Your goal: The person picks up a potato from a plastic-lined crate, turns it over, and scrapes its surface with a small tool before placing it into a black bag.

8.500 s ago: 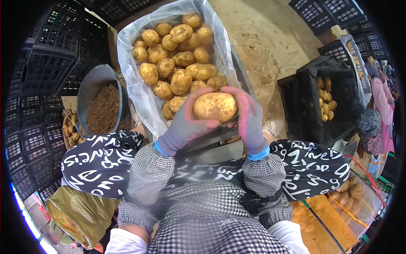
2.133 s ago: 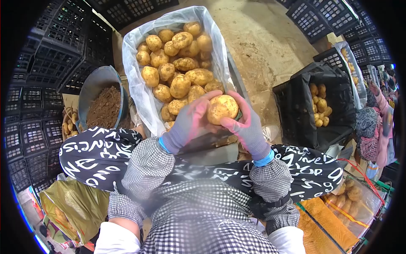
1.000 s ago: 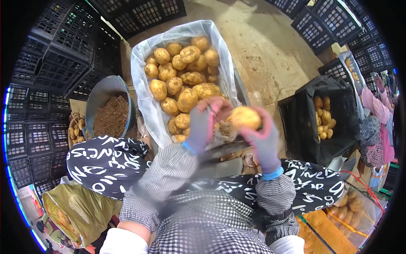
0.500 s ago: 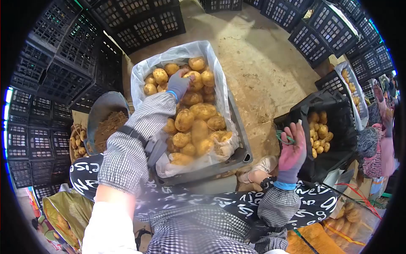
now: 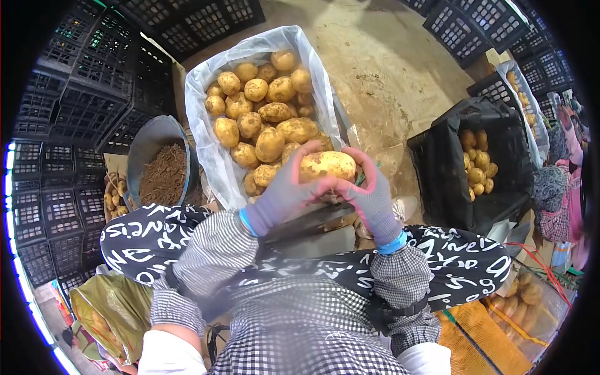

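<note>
A large yellow potato (image 5: 328,165) with brown specks is held between my two gloved hands, above the near end of a crate. My left hand (image 5: 282,195) wraps its left side, and my right hand (image 5: 373,195) grips its right side, the fingers of both almost meeting beneath it. Both gloves are grey with pink palms and blue cuffs. Below and beyond the hands, a crate lined with clear plastic (image 5: 199,134) holds many soil-specked potatoes (image 5: 256,89). My hands hide its near right corner.
A bucket of brown soil (image 5: 132,150) stands left of the crate. At right is a black-lined crate (image 5: 431,147) with potatoes inside. Black crates (image 5: 94,94) are stacked at left and along the back. An orange sack (image 5: 484,337) lies at lower right. Another person's patterned clothing (image 5: 550,194) shows at far right.
My left hand has come back from the far potatoes toward me, and my right hand has moved left to meet it. Both now hold one potato. The view has shifted slightly.
</note>
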Demonstrator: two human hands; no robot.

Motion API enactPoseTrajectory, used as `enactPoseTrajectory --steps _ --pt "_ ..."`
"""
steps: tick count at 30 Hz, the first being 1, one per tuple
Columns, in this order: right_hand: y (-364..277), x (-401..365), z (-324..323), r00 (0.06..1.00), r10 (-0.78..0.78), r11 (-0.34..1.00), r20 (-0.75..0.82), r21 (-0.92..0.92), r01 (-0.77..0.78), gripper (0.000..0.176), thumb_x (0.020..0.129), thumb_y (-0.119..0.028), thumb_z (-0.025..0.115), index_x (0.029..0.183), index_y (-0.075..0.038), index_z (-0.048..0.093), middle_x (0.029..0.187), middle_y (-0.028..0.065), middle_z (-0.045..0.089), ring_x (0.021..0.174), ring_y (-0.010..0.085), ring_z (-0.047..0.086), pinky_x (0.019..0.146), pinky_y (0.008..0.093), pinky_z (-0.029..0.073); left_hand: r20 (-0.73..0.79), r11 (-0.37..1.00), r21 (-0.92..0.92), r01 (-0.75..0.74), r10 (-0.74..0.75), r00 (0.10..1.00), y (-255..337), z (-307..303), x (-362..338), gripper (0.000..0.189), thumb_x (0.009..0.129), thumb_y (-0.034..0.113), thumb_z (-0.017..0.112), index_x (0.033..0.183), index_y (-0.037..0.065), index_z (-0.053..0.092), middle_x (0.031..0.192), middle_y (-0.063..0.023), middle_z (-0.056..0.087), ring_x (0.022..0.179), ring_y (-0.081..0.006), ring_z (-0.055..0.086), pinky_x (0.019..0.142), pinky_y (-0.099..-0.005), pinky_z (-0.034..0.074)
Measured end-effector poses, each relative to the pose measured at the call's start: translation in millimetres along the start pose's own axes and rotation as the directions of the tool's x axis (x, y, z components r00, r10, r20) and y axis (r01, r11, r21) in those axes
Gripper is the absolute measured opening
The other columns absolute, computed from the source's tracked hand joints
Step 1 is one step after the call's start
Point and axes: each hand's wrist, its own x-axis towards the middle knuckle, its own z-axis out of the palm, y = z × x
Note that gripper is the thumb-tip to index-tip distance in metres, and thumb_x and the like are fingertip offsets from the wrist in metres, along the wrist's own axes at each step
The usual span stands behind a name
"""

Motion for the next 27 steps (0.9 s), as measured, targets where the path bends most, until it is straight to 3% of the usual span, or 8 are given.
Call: enactPoseTrajectory --steps 2,5,7,11,17,20,24,27 --pt "11 -3 -1 1.000 -0.023 0.975 -0.016 -0.221 0.019 0.069 0.081 -0.019 0.080 0.139 0.000 0.046 0.120 0.0084 0.057 0.093 0.0115 0.060 0.072 0.0223 0.053 -0.051 0.993 0.016 -0.113 0.114 0.992 -22 -3 1 0.069 0.085 0.030 0.077 0.140 0.008 0.042 0.122 -0.0087 0.057 0.100 -0.0162 0.064 0.078 -0.0274 0.055" --pt "12 -7 2 0.996 0.084 0.996 0.016 0.037 -0.084 0.070 0.079 -0.017 0.081 0.138 0.000 0.046 0.114 0.0070 0.060 0.084 0.0093 0.060 0.069 0.0215 0.053 -0.103 0.999 -0.040 -0.003 -0.001 0.995 -14 1 -14 0.068 0.082 0.030 0.080 0.137 0.009 0.046 0.118 -0.0084 0.061 0.100 -0.0175 0.065 0.075 -0.0258 0.055" --pt "-4 -12 7 0.993 0.111 0.989 0.034 0.095 -0.114 0.069 0.080 -0.016 0.080 0.139 -0.001 0.046 0.108 0.0057 0.062 0.080 0.0082 0.060 0.068 0.0212 0.053 -0.050 0.948 0.241 -0.209 0.227 0.973 -34 -16 -3 0.060 0.087 0.035 0.074 0.136 0.010 0.048 0.115 -0.0087 0.062 0.099 -0.0184 0.065 0.077 -0.0251 0.055" --pt "-7 -14 5 0.988 0.132 0.970 0.079 0.197 -0.145 0.067 0.083 -0.019 0.077 0.140 -0.001 0.045 0.100 0.0040 0.064 0.075 0.0066 0.060 0.065 0.0205 0.052 0.130 0.880 -0.449 0.155 -0.108 0.986 -22 -22 -7 0.053 0.098 0.044 0.055 0.139 0.012 0.045 0.121 -0.0086 0.060 0.102 -0.0198 0.063 0.084 -0.0279 0.056" --pt "1 -9 15 0.995 0.094 0.984 0.014 0.150 -0.095 0.054 0.096 -0.024 0.060 0.143 -0.002 0.043 0.094 0.0042 0.064 0.070 0.0058 0.057 0.059 0.0192 0.047 0.221 0.792 -0.596 0.131 0.006 0.975 -17 -14 -12 0.058 0.101 0.045 0.048 0.148 0.015 0.032 0.137 -0.0076 0.049 0.114 -0.0191 0.057 0.089 -0.0301 0.054" --pt "1 0 12 0.962 -0.125 0.990 -0.243 -0.095 0.104 0.052 0.100 -0.021 0.052 0.147 -0.002 0.039 0.084 0.0019 0.059 0.064 0.0052 0.052 0.056 0.0179 0.042 0.103 0.876 -0.479 -0.056 0.119 0.987 -24 -17 -12 0.067 0.098 0.040 0.057 0.152 0.012 0.029 0.145 -0.0054 0.043 0.123 -0.0176 0.052 0.095 -0.0325 0.050" --pt "11 -8 16 0.937 -0.349 0.933 -0.004 -0.095 0.347 0.055 0.101 -0.019 0.048 0.151 -0.003 0.031 0.071 -0.0028 0.046 0.058 0.0044 0.039 0.052 0.0191 0.033 -0.026 0.964 -0.120 -0.239 0.238 0.971 -33 -18 -6 0.071 0.089 0.020 0.071 0.149 0.008 0.034 0.146 -0.0058 0.041 0.124 -0.0148 0.050 0.097 -0.0291 0.047" --pt "13 -16 18 0.974 -0.160 0.946 0.163 -0.258 0.198 0.050 0.100 -0.015 0.051 0.147 -0.002 0.040 0.074 -0.0037 0.048 0.061 0.0030 0.039 0.054 0.0185 0.033 -0.063 0.979 0.001 -0.203 0.203 0.977 -27 -14 -9 0.073 0.083 0.010 0.076 0.146 0.005 0.040 0.144 -0.0076 0.045 0.126 -0.0141 0.047 0.104 -0.0289 0.041"
